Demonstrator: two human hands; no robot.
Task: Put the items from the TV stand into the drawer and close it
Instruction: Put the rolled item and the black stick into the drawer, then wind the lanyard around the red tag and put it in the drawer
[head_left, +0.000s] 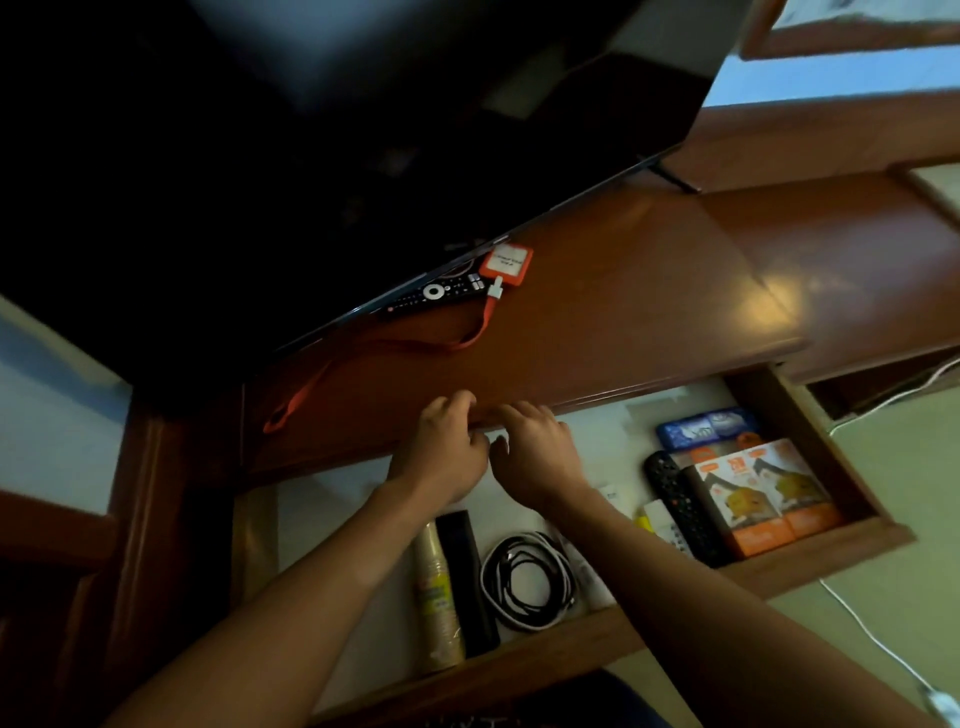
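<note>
A: Starting at the left, what lies on the TV stand?

B: An orange lanyard trails across the tabletop to an orange badge holder, and just beside that a black remote sits tucked under the edge of the TV. Those look like the items not yet put away.

A: And the hands?

B: The left hand and right hand are close together at the front edge of the stand, above the open drawer. The fingers are curled over the edge; whether either grip holds something small cannot be told in the dim light.

A: So the task's things are apart from them?

B: Yes, the badge and remote lie farther back, beyond the fingertips; only the lanyard's loop end is near the left hand.

A: Why the drawer pulled out so far?

B: Probably to leave room. Inside are a stack of paper cups, a coiled cable, another remote and orange boxes at the right.
</note>
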